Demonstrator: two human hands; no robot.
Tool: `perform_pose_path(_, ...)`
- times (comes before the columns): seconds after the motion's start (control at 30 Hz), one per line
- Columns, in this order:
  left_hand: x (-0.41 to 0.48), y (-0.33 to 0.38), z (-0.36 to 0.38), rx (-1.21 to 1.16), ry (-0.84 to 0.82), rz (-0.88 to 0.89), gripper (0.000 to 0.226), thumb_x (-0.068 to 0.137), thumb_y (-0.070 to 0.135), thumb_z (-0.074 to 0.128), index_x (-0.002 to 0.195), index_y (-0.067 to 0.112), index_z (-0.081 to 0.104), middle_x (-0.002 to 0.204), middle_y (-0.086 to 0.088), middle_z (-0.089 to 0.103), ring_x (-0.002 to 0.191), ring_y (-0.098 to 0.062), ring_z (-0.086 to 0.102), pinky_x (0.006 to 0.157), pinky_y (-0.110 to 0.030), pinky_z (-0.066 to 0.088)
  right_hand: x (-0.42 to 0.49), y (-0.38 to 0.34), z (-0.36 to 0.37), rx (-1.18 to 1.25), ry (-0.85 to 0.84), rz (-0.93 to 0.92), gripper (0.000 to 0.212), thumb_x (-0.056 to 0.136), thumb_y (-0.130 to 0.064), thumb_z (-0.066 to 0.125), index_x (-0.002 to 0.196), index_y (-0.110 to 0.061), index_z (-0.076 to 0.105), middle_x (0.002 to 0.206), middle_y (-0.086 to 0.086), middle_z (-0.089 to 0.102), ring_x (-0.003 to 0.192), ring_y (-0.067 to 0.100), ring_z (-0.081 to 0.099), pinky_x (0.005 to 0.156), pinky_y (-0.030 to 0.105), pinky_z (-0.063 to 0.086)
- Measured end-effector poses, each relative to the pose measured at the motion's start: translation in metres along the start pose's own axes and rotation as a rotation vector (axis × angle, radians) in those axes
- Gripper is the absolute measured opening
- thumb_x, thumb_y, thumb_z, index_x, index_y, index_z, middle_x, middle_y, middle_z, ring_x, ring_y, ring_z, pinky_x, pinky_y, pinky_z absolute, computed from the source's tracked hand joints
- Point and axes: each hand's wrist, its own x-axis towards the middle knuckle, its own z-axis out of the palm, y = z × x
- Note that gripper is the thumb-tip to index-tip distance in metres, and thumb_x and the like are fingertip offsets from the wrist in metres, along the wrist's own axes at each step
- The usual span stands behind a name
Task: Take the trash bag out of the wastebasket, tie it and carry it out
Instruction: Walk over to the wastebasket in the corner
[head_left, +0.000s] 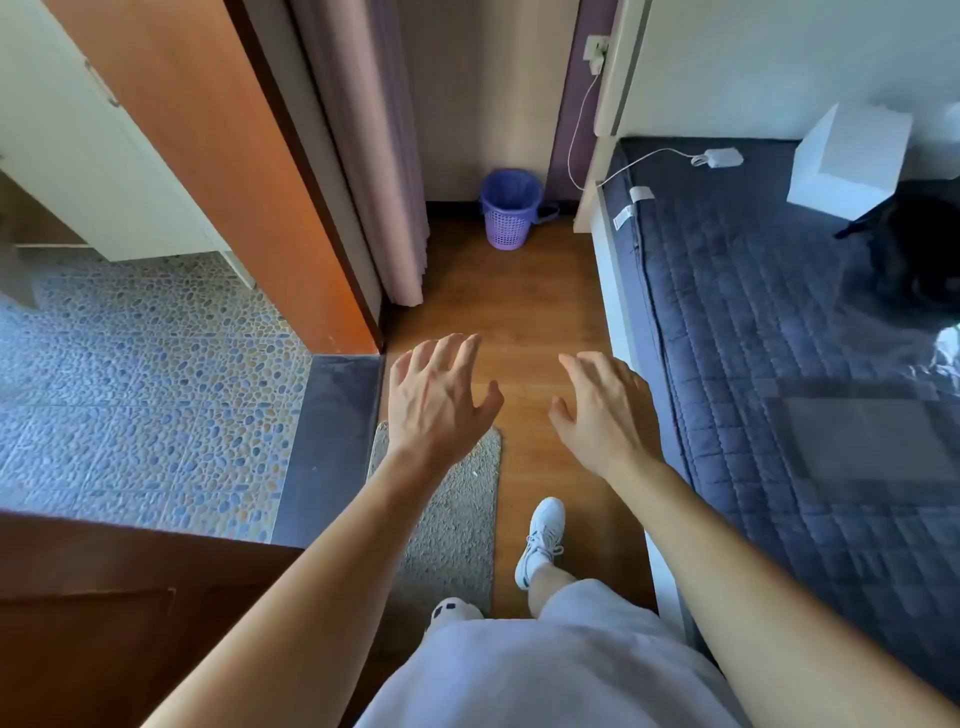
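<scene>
Head view, looking down a narrow strip of wooden floor (524, 312). Both arms reach forward at mid-frame: the left hand (434, 397) and the right hand (605, 410) hang palm-down with fingers spread, apart from each other and gripping nothing. The purple wastebasket (506, 210) stands upright at upper centre, against the far wall and well apart from both hands; a bluish trash bag (505, 188) lines it, folded over the rim (contents cannot be made out). A lilac curtain (374, 156) hangs to its left. At the right of the frame, a bed with a dark quilted cover (779, 364) carries a white box (847, 161) and a white charger (719, 157). Pebble-patterned tiles (145, 374) fill the left. Lower centre: a grey mat (452, 519) and a white shoe (540, 540).
</scene>
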Motion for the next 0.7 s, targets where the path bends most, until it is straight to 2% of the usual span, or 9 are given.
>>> perform_pose_path(0.3, 0.121, 0.027, 0.035, 0.056, 0.026, 0.098, 0.058, 0.084, 0.050, 0.050, 0.135, 0.022, 0.050, 0.132, 0.000, 0.060, 0.119, -0.025, 0.054, 0.098, -0.046, 0.041, 0.100, 0.065, -0.006, 0.044, -0.031, 0.056, 0.052, 0.085, -0.040, 0.041, 0.132, -0.018, 0.048, 0.124, 0.009, 0.057, 0.111, 0.031, 0.058, 0.092, 0.052, 0.050)
perform_pose_path(0.57, 0.221, 0.060, 0.057, 0.048, 0.034, 0.047, 0.057, 0.081, 0.049, 0.054, 0.132, 0.022, 0.053, 0.128, 0.000, 0.062, 0.115, -0.025, 0.055, 0.096, -0.046, 0.043, 0.192, 0.120, -0.018, 0.127, -0.016, 0.040, 0.055, 0.084, -0.037, 0.039, 0.131, -0.011, 0.053, 0.122, 0.014, 0.057, 0.109, 0.036, 0.058, 0.091, 0.056, 0.048)
perform_pose_path(0.7, 0.252, 0.067, 0.066, 0.043, 0.006, 0.012, 0.057, 0.081, 0.049, 0.054, 0.131, 0.023, 0.053, 0.128, 0.000, 0.062, 0.116, -0.026, 0.055, 0.097, -0.046, 0.043, 0.226, 0.139, -0.016, 0.130, -0.053, 0.047, 0.054, 0.085, -0.039, 0.039, 0.133, -0.015, 0.049, 0.124, 0.012, 0.057, 0.111, 0.034, 0.057, 0.093, 0.054, 0.049)
